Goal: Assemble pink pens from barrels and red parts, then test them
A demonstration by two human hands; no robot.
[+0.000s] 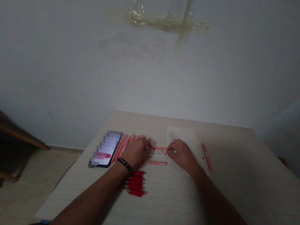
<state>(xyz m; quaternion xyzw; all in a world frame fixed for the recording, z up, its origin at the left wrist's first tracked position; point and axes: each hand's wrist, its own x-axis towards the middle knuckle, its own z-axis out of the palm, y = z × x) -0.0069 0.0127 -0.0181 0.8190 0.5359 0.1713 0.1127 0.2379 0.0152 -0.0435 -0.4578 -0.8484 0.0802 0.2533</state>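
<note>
My left hand (138, 151), with a black band on the wrist, pinches the left end of a slim pink pen part (158, 148). My right hand (179, 153) is closed in a pinch at the right end of the same part, where a thin pale bit shows by the fingertips. Just below, another pink pen piece (157, 162) lies flat on the table. Beside and partly under my left hand runs a row of pink pen barrels (121, 147). Several red pen pieces (136, 182) lie stacked side by side nearer to me, below my left wrist.
A phone (108, 149) with a lit, blurred screen lies left of the barrels. Behind my right hand is a paper sheet (188, 134). A pinkish-red pen (206, 157) lies to its right on the pale wooden table (170, 204). The wall stands behind.
</note>
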